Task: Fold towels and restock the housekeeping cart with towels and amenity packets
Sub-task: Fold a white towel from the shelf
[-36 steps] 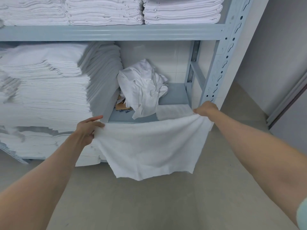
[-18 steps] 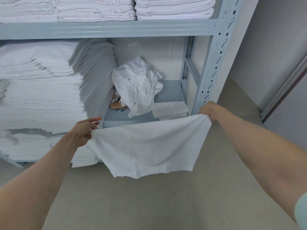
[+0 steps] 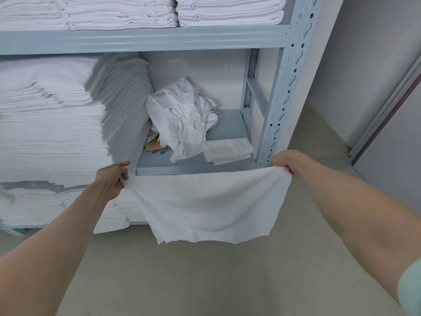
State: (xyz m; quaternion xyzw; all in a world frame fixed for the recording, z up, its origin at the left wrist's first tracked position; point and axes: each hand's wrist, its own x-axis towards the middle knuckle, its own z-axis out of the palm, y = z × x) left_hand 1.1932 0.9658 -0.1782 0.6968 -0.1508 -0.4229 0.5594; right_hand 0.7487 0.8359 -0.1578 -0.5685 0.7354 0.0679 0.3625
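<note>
A white terry towel (image 3: 208,205), soft and nubby with a slightly frayed lower hem, hangs spread as a rough rectangle in front of a grey-blue metal shelving unit (image 3: 289,87). Its long axis runs left to right along the taut upper edge, level with the front lip of the shelf board; its face is turned toward the camera and the loose hem points down at the pale smooth floor (image 3: 205,281). The left hand (image 3: 111,179) pinches the upper left corner between thumb and curled fingers; the right hand (image 3: 286,159) clenches the upper right corner, bunching the cloth there. The whole sheet thus lies between and below the two grips, sagging slightly at mid-span. On the shelf behind it rest a small folded towel (image 3: 227,150), a crumpled heap of thin white linen (image 3: 182,117) and some brown card scraps (image 3: 155,144). Tall stacks of flat-folded white linen (image 3: 52,124) fill the left bay, and thicker folded towels (image 3: 230,12) line the shelf above.
</note>
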